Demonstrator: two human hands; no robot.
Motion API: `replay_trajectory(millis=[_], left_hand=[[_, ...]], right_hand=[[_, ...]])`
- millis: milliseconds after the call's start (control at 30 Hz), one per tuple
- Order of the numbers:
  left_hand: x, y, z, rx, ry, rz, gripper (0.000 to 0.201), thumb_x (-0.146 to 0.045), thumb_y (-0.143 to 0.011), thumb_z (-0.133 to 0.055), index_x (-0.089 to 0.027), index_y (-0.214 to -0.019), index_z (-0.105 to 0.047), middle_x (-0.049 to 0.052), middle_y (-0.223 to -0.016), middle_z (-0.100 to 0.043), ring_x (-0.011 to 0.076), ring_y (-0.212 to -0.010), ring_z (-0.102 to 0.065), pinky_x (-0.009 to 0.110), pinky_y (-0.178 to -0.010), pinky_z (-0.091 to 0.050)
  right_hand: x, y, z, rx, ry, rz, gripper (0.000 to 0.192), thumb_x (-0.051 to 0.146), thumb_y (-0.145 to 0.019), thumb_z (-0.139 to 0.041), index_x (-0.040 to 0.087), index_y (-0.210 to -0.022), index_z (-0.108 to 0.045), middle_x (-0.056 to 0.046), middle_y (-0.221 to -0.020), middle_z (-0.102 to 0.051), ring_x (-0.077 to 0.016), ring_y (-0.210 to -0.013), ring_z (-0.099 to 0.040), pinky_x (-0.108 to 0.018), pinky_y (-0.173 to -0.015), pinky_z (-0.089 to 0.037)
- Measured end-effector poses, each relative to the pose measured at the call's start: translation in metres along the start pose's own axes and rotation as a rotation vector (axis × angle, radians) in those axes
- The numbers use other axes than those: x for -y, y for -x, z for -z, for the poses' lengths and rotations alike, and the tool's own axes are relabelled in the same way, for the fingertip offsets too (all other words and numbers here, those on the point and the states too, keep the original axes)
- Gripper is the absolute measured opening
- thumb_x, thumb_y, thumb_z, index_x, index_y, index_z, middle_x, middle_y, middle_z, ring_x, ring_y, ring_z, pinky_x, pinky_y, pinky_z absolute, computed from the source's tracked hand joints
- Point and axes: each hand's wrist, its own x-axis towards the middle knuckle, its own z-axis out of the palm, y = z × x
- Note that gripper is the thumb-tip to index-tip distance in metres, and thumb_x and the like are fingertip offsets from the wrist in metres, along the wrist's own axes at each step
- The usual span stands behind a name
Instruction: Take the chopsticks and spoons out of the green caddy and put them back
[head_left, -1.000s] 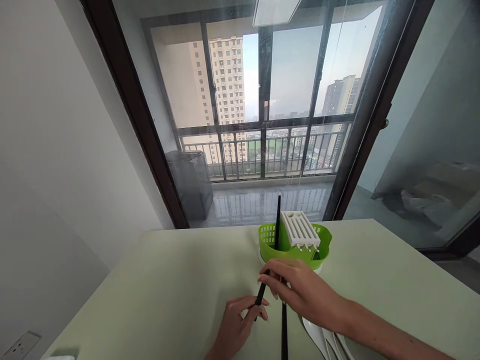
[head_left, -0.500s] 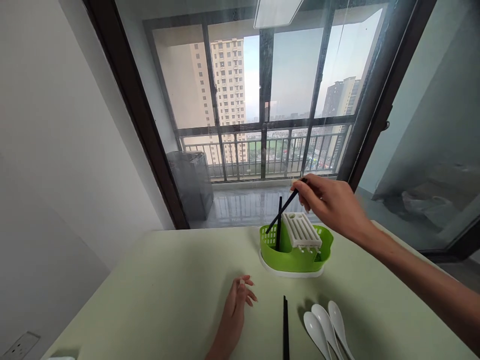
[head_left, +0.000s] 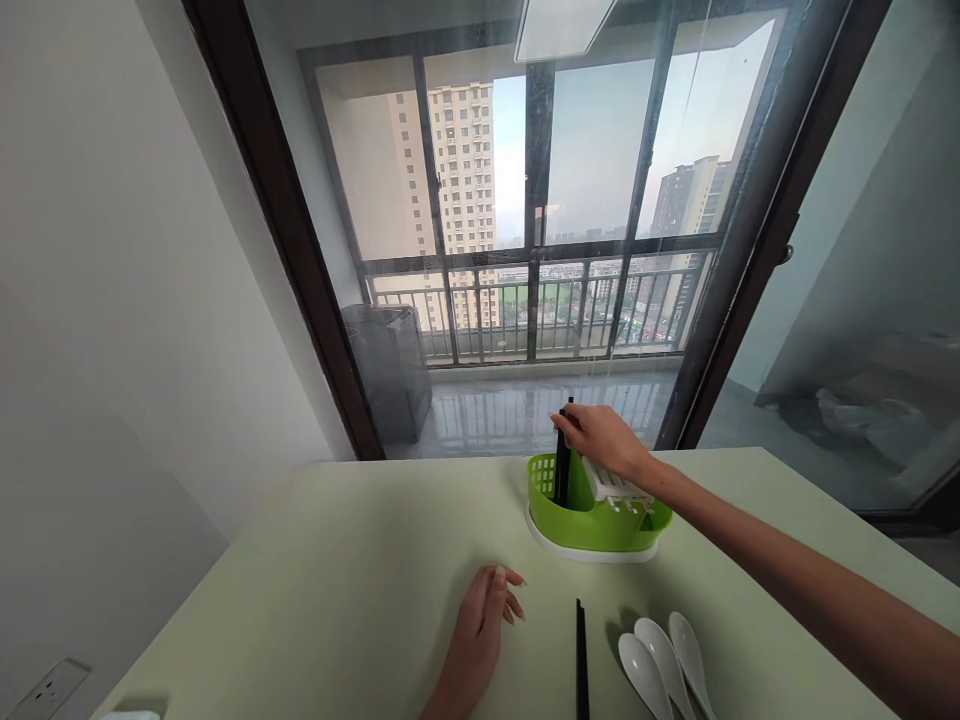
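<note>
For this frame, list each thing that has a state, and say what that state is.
right hand: pinching the upright chopsticks over the holder
upright chopsticks: standing in the green holder
green holder: upright on the table
loose chopstick: lying flat
white spoons: lying side by side
left hand: resting open on the table

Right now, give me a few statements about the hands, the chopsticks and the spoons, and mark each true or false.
1. The right hand holds a black chopstick upright in the green holder. True.
2. The left hand grips a spoon. False: it rests open on the table.
3. Three white spoons lie near the table's front edge. True.
4. No chopstick lies on the table. False: one black chopstick lies beside the spoons.
</note>
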Motion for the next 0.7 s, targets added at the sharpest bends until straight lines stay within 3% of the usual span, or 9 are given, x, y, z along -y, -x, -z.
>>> replay_trajectory(millis=[100, 200, 300, 433, 500, 567, 700], left_hand=[[-0.002, 0.001, 0.000, 0.005, -0.008, -0.011, 0.053, -0.061, -0.103, -0.038, -0.018, -0.100, -0.069, 0.006, -0.089, -0.065, 0.0178, -0.077, -0.062, 0.031, -0.075, -0.049], [-0.006, 0.001, 0.000, 0.015, -0.027, -0.005, 0.053, -0.061, -0.104, -0.037, -0.017, -0.100, -0.068, 0.005, -0.084, -0.063, 0.0177, -0.076, -0.061, 0.030, -0.075, -0.049], [-0.008, 0.001, 0.000, 0.027, -0.048, 0.000, 0.054, -0.061, -0.104, -0.037, -0.017, -0.099, -0.068, 0.005, -0.082, -0.063, 0.0174, -0.075, -0.061, 0.029, -0.074, -0.048], [-0.007, 0.001, 0.000, 0.031, -0.060, -0.003, 0.053, -0.060, -0.104, -0.037, -0.017, -0.097, -0.067, 0.004, -0.079, -0.063, 0.0169, -0.073, -0.061, 0.029, -0.073, -0.048], [-0.005, 0.001, 0.000, 0.022, -0.061, -0.004, 0.052, -0.060, -0.104, -0.037, -0.017, -0.096, -0.067, 0.004, -0.078, -0.063, 0.0166, -0.071, -0.060, 0.029, -0.072, -0.048], [-0.005, 0.001, -0.001, 0.009, -0.069, -0.003, 0.052, -0.059, -0.104, -0.037, -0.018, -0.096, -0.067, 0.003, -0.077, -0.063, 0.0164, -0.070, -0.060, 0.029, -0.071, -0.048], [-0.006, 0.001, -0.001, -0.001, -0.108, -0.009, 0.051, -0.059, -0.104, -0.038, -0.018, -0.094, -0.067, 0.003, -0.076, -0.062, 0.0168, -0.070, -0.060, 0.029, -0.072, -0.048]], right_hand=[[-0.004, -0.004, -0.005, -0.032, 0.015, -0.024, 0.035, 0.034, -0.104, -0.048, 0.020, -0.077, -0.064, -0.007, -0.074, -0.074, -0.0201, -0.067, -0.067, -0.029, -0.062, -0.035], [-0.006, -0.005, -0.006, -0.095, 0.020, -0.041, 0.019, 0.032, -0.101, -0.054, 0.018, -0.102, -0.066, -0.007, -0.085, -0.077, -0.0218, -0.076, -0.070, -0.028, -0.061, -0.034], [-0.004, -0.001, 0.000, -0.176, 0.025, -0.050, 0.035, 0.030, -0.101, -0.053, 0.015, -0.132, -0.053, -0.005, -0.089, -0.078, -0.0226, -0.074, -0.069, -0.029, -0.058, -0.031], [0.014, 0.025, 0.014, -0.181, 0.012, 0.068, 0.032, 0.036, -0.102, -0.050, 0.021, -0.130, -0.054, 0.000, -0.085, -0.076, -0.0193, -0.067, -0.068, -0.028, -0.058, -0.033], [0.028, 0.052, 0.016, -0.090, -0.016, 0.251, 0.027, 0.036, -0.104, -0.046, 0.023, -0.123, -0.059, 0.001, -0.080, -0.075, -0.0171, -0.064, -0.067, -0.027, -0.058, -0.035], [0.042, 0.087, 0.010, 0.095, 0.008, 0.383, 0.024, 0.029, -0.104, -0.042, 0.024, -0.113, -0.064, -0.001, -0.085, -0.076, -0.0170, -0.068, -0.071, -0.027, -0.060, -0.039], [0.055, 0.161, -0.037, 0.409, 0.277, 0.286, 0.016, 0.029, -0.092, -0.063, 0.020, -0.084, -0.074, -0.010, -0.078, -0.078, -0.0302, -0.075, -0.076, -0.033, -0.062, -0.045]])
